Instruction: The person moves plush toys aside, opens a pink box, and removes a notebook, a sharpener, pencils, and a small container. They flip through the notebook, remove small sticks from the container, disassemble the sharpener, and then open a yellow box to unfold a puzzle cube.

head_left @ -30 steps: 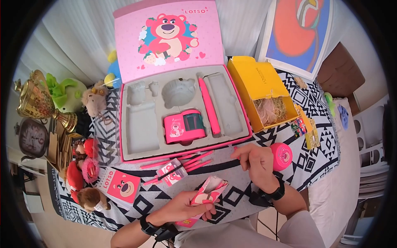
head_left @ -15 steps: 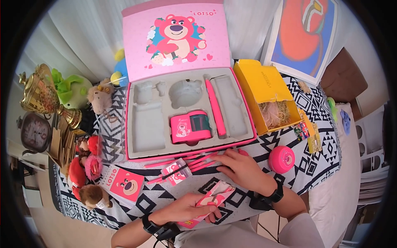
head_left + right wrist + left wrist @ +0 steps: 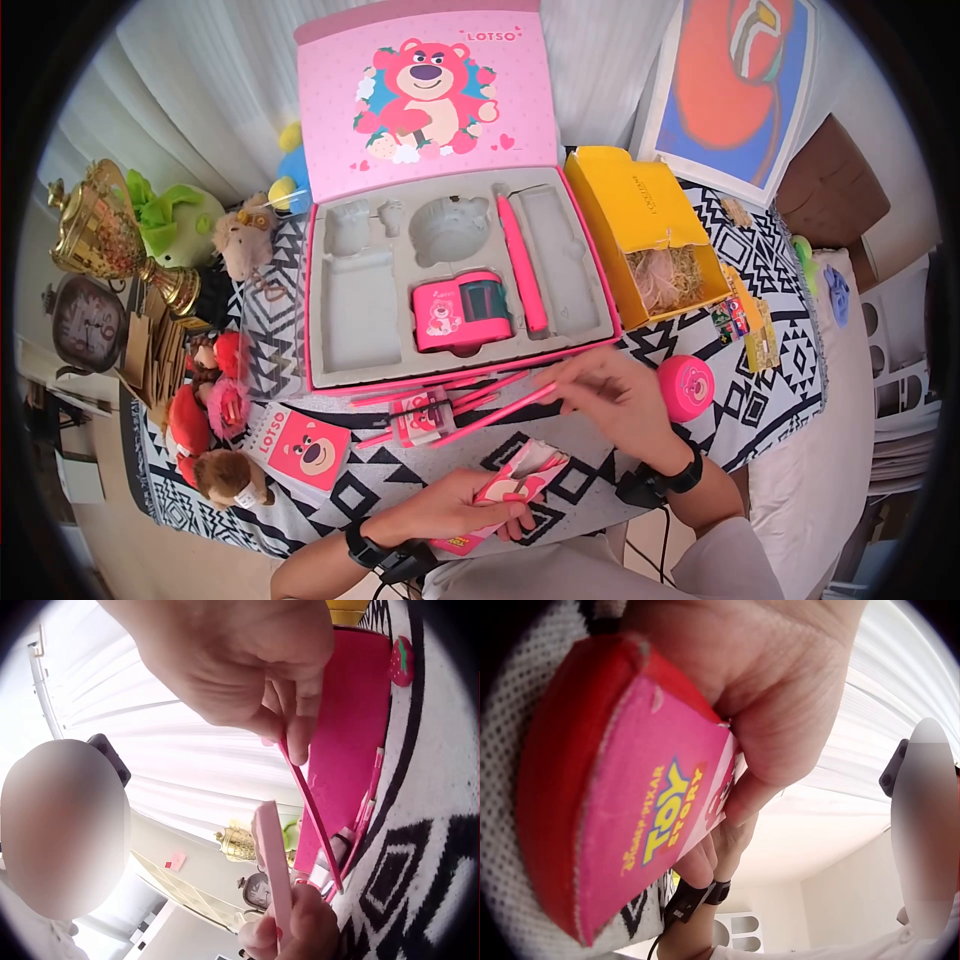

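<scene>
My left hand (image 3: 443, 503) grips a small pink and red carton (image 3: 520, 479), its open end towards the upper right; the left wrist view shows "Toy Story" on the carton (image 3: 652, 802). The right hand (image 3: 617, 402) pinches one end of a pink pencil (image 3: 497, 414) between thumb and fingers. In the right wrist view this pencil (image 3: 313, 814) slants down from the fingertips. Its far end lies by a clear-and-pink packet (image 3: 422, 417) among several other pink pencils (image 3: 478, 386) on the patterned cloth.
Behind stands an open pink box (image 3: 460, 370) whose grey tray holds a pink sharpener (image 3: 440, 312) and a long pink case (image 3: 522, 264). A round pink tin (image 3: 687, 388), a yellow box (image 3: 640, 200), a notebook (image 3: 305, 448), soft toys (image 3: 225, 478) and a gold trophy (image 3: 100, 235) surround it.
My right hand moved left to the pencils, took hold of one and lifted its near end up and to the right. The left hand still grips the carton.
</scene>
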Demonstrator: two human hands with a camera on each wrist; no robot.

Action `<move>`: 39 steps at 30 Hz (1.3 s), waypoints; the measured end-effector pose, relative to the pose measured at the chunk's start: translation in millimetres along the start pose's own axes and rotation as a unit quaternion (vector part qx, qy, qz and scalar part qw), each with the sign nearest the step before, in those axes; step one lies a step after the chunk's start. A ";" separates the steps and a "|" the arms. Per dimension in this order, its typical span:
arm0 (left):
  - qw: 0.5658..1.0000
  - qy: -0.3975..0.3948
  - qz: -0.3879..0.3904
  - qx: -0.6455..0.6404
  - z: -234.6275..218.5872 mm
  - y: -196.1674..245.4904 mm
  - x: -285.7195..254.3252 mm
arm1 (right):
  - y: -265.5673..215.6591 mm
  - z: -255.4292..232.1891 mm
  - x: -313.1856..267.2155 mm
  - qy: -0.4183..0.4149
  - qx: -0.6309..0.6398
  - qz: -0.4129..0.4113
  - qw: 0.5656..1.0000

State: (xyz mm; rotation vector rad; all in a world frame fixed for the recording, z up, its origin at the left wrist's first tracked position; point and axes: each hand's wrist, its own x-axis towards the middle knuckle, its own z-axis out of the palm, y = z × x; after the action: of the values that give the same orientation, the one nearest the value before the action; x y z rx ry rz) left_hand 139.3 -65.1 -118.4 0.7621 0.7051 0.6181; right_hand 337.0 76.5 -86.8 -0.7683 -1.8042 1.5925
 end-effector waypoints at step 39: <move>0.999 0.003 -0.023 -0.032 -2.9 1.4 0.1 | -2.8 -31.1 10.3 0.298 0.133 -0.120 0.938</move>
State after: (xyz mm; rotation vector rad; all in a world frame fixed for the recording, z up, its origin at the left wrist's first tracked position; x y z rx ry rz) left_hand 136.9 -63.1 -118.9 0.6833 0.7045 0.5979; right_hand 353.9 104.0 -80.4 -0.7635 -1.1667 1.2324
